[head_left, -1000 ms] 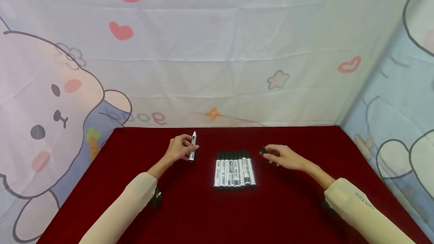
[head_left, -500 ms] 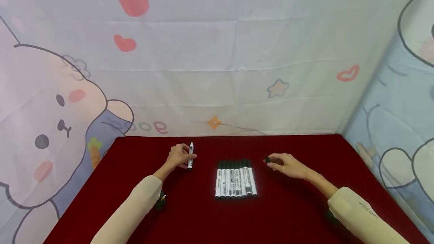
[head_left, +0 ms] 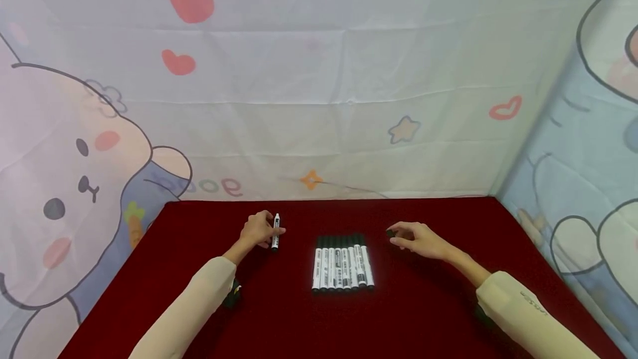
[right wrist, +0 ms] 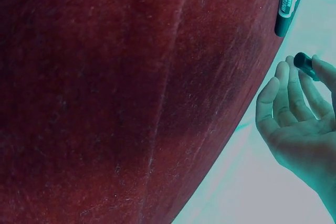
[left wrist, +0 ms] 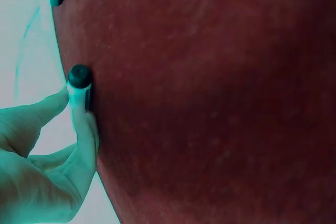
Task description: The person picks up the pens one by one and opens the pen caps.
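Beside the far left of the row, my left hand (head_left: 256,230) pinches a white whiteboard marker (head_left: 276,240) between thumb and fingers. Its bare white tip points away from me, with no cap on it. In the left wrist view the marker's black end (left wrist: 80,77) faces the camera. Whether the marker touches the cloth I cannot tell. My right hand (head_left: 418,240) pinches a small black marker cap (right wrist: 304,64) between thumb and index finger; its other fingers are loosely bent. Between the hands lies a row of several capped whiteboard markers (head_left: 341,267), side by side, caps away from me.
A dark red cloth (head_left: 349,326) covers the table, whose far edge meets a printed fabric backdrop (head_left: 349,98). A second fabric side (head_left: 588,181) stands along the right. Dark wrist straps (head_left: 232,295) show under the sleeves.
The head view has tilted up, so the table sits lower in it. Both hands have drifted slightly outward from the marker row, keeping hold of the marker and the cap.
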`<state>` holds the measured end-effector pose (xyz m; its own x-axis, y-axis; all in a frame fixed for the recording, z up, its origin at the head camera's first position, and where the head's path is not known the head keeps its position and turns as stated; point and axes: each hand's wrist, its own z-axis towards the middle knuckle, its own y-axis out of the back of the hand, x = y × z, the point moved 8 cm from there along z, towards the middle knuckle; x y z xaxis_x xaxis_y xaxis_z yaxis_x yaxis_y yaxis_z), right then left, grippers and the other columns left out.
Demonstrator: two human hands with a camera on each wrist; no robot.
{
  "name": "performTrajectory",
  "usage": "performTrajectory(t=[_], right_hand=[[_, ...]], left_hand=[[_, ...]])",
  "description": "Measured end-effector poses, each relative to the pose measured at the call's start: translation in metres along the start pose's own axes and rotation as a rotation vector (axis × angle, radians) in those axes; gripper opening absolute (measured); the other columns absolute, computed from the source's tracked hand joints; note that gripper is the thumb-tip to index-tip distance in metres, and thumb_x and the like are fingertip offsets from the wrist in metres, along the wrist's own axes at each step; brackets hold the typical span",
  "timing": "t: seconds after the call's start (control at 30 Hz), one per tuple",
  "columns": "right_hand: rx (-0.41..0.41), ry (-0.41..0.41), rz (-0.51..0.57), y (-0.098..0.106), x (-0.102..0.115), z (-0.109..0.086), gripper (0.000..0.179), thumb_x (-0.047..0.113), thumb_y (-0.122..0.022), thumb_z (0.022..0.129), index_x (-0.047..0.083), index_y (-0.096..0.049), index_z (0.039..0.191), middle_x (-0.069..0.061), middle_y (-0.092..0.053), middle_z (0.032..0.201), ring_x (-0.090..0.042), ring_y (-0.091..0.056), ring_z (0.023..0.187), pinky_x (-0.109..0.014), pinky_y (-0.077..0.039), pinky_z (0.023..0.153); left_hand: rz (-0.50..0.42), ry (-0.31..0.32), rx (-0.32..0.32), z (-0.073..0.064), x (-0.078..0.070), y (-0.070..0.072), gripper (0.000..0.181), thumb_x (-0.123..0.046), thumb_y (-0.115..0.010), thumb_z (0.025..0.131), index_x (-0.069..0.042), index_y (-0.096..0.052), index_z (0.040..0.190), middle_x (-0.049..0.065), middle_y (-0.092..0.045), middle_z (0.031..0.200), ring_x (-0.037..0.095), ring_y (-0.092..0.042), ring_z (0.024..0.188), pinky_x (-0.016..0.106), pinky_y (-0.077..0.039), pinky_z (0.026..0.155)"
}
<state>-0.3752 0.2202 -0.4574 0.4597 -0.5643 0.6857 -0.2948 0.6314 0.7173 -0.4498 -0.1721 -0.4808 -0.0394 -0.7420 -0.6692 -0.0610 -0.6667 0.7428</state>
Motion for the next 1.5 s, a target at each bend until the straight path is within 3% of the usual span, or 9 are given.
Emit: performTrajectory(t=[0.17,0.27,0.43,0.6,0.87,1.2,1.33,1.5], right_hand=[[-0.013,-0.025,0.001,0.003,-0.004,-0.005,0.038,0.016,-0.063,0.102,-0.007,-0.059,0.132,-0.018,-0.074,0.102,-0.017,-0.067,0.083,-0.022,-0.054,0.065],[-0.022,-0.038,-0.007,0.008,-0.006,-0.003,0.037,0.016,-0.063,0.102,-0.009,-0.060,0.129,-0.019,-0.074,0.102,-0.017,-0.068,0.083,-0.023,-0.054,0.065],[-0.029,-0.052,-0.012,0.018,-0.006,0.003,0.038,0.016,-0.062,0.103,-0.011,-0.060,0.130,-0.022,-0.074,0.102,-0.020,-0.069,0.082,-0.027,-0.056,0.063],[-0.052,-0.083,-0.008,0.032,-0.007,0.006,0.038,0.014,-0.060,0.104,-0.012,-0.058,0.131,-0.025,-0.073,0.104,-0.027,-0.071,0.082,-0.032,-0.058,0.063],[-0.082,-0.121,0.018,0.037,-0.018,0.015,0.041,0.020,-0.060,0.104,-0.011,-0.058,0.132,-0.025,-0.074,0.104,-0.021,-0.069,0.079,-0.034,-0.057,0.063],[-0.105,-0.220,0.036,0.036,-0.034,0.027,0.043,0.028,-0.060,0.105,-0.006,-0.060,0.130,-0.024,-0.073,0.105,-0.021,-0.063,0.076,-0.024,-0.045,0.055],[-0.118,-0.259,0.044,0.035,-0.039,0.031,0.043,0.028,-0.059,0.105,-0.007,-0.060,0.131,-0.025,-0.073,0.106,-0.021,-0.062,0.076,-0.025,-0.046,0.055],[-0.133,-0.286,0.059,0.034,-0.044,0.034,0.045,0.027,-0.058,0.106,-0.009,-0.058,0.133,-0.025,-0.073,0.107,-0.021,-0.063,0.076,-0.026,-0.048,0.058]], left_hand=[[0.084,-0.042,-0.064,0.001,-0.007,0.011,0.059,-0.029,-0.079,0.091,0.003,-0.056,0.136,0.013,-0.074,0.089,0.013,-0.061,0.052,0.026,-0.048,0.047],[0.081,-0.076,-0.085,0.001,-0.013,0.015,0.055,-0.028,-0.078,0.092,0.002,-0.058,0.133,0.010,-0.073,0.087,0.010,-0.056,0.048,0.024,-0.040,0.045],[0.038,-0.148,-0.082,-0.007,-0.026,0.015,0.047,-0.024,-0.078,0.092,0.002,-0.063,0.127,0.010,-0.072,0.086,0.011,-0.057,0.049,0.023,-0.041,0.045],[-0.018,-0.228,-0.021,-0.020,-0.040,0.005,0.043,-0.022,-0.076,0.093,0.004,-0.064,0.125,0.012,-0.073,0.083,0.019,-0.065,0.056,0.023,-0.043,0.048],[-0.079,-0.261,0.056,-0.034,-0.053,-0.009,0.039,-0.023,-0.071,0.097,0.006,-0.064,0.123,0.021,-0.073,0.089,0.024,-0.065,0.057,0.023,-0.050,0.048],[-0.183,-0.333,0.211,-0.046,-0.065,-0.028,0.038,-0.011,-0.068,0.098,0.012,-0.058,0.127,0.027,-0.072,0.091,0.028,-0.070,0.058,0.033,-0.059,0.051],[-0.211,-0.339,0.276,-0.052,-0.067,-0.037,0.039,-0.011,-0.066,0.099,0.012,-0.056,0.129,0.027,-0.072,0.095,0.027,-0.072,0.062,0.034,-0.061,0.054],[-0.240,-0.302,0.329,-0.057,-0.068,-0.046,0.041,-0.014,-0.066,0.099,0.009,-0.056,0.131,0.025,-0.072,0.098,0.027,-0.073,0.068,0.035,-0.062,0.059]])
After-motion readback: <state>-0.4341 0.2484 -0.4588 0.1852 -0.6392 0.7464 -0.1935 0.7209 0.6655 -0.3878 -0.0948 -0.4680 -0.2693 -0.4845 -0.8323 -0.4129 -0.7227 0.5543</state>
